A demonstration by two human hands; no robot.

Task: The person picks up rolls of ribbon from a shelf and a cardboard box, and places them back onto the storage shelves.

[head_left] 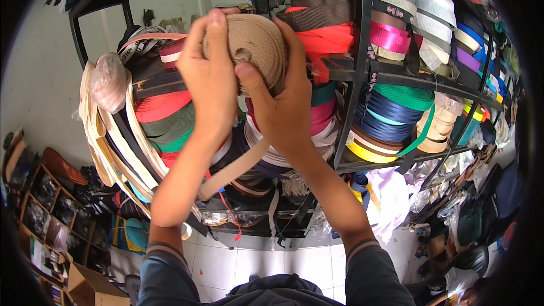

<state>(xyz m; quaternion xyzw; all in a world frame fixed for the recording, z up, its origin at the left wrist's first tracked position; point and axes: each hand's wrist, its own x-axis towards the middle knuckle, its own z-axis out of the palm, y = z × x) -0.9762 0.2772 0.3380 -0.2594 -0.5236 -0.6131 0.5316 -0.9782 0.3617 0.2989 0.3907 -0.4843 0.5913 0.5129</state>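
Note:
Between both hands I hold up a thick roll of tan woven webbing (258, 42) in front of a black metal shelf. My left hand (212, 73) is closed on the roll's left side, its thumb and fingers along the edge. On the right side my right hand (283, 93) grips it, thumb pressed near the small hole at the roll's centre and fingers wrapped round the far edge. Below my hands a loose beige strap (235, 170) slants down between my forearms; whether it belongs to the roll I cannot tell.
The shelf frame (348, 116) carries stacked webbing rolls, including red-orange ones (326, 39) and navy ones (385, 116). Cream straps (99, 147) hang at its left end. A wooden compartment rack (42, 192) and a cardboard box (90, 283) stand lower left. White floor tiles (218, 263) show below.

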